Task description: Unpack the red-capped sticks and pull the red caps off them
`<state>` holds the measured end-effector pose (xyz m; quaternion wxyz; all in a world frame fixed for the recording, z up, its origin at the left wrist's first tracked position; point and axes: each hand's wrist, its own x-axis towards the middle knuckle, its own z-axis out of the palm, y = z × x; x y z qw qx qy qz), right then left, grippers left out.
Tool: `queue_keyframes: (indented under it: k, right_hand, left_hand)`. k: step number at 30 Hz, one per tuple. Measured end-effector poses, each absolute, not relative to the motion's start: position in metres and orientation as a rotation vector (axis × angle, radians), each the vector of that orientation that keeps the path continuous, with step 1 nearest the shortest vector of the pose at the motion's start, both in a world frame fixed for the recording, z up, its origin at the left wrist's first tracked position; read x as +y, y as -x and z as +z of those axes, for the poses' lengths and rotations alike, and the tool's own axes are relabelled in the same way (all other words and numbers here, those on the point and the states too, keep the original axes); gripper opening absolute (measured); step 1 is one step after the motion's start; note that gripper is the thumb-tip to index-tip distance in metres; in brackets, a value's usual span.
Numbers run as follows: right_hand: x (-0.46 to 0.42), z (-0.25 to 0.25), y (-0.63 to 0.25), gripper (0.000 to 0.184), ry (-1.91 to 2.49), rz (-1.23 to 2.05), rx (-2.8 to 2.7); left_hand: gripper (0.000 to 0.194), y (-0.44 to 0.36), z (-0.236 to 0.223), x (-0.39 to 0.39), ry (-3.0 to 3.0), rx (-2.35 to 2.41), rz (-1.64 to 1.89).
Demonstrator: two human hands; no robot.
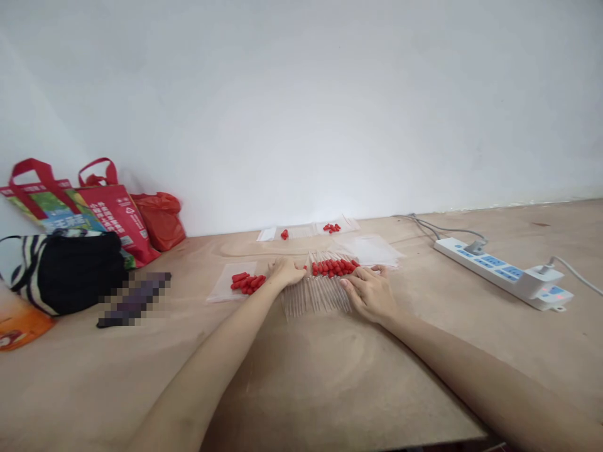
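A row of several clear glass droppers with red rubber bulbs (330,276) lies side by side on the wooden table (301,376). My left hand (285,272) rests at the row's left end, fingers curled against the droppers. My right hand (370,290) lies at the row's right side, fingers extended and pressed along the tubes. A pile of loose red bulbs (247,282) sits on a clear plastic bag just left of my left hand.
More clear bags with a few red bulbs (332,227) lie near the wall. A white power strip (504,272) with cables is at the right. Red shopping bags (113,210), a striped black bag (61,270) and a blurred dark object (136,298) stand at the left.
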<state>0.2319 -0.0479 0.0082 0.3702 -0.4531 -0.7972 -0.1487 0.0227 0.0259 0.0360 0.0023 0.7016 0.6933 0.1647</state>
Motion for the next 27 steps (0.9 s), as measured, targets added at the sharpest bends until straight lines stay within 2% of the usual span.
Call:
queue_keyframes:
  k: [3,7,9,12,14,21,24,27]
  right_hand:
    - [-0.046,0.007,-0.232,0.034,1.159,-0.351,-2.033]
    - [-0.044,0.002,-0.231,0.024,1.058,-0.293,-2.024]
    - [-0.045,0.001,-0.228,0.028,0.981,-0.287,-2.034]
    - [-0.052,0.002,-0.222,0.043,0.875,-0.331,-2.104]
    - [-0.057,0.004,-0.217,0.045,0.814,-0.369,-2.181]
    - [-0.057,-0.003,-0.208,0.019,0.748,-0.390,-2.248]
    - [-0.057,-0.003,-0.207,0.017,0.728,-0.393,-2.240]
    - [-0.059,-0.002,-0.205,0.018,0.706,-0.387,-2.239]
  left_hand:
    - [0.032,-0.013,0.040,0.014,-2.174,2.236,0.618]
    - [0.014,0.005,0.046,-0.024,-2.314,2.215,0.817]
    - [0.009,0.011,0.044,-0.047,-2.626,1.992,1.003]
    - [0.006,0.015,0.035,-0.073,-2.917,1.691,1.170]
    - [0.006,0.014,0.029,-0.083,-3.018,1.545,1.232]
    - [0.007,0.008,0.023,-0.084,-3.122,1.335,1.262]
    - [0.008,0.009,0.022,-0.083,-3.118,1.298,1.261]
    - [0.019,0.009,0.020,-0.080,-3.159,1.240,1.186]
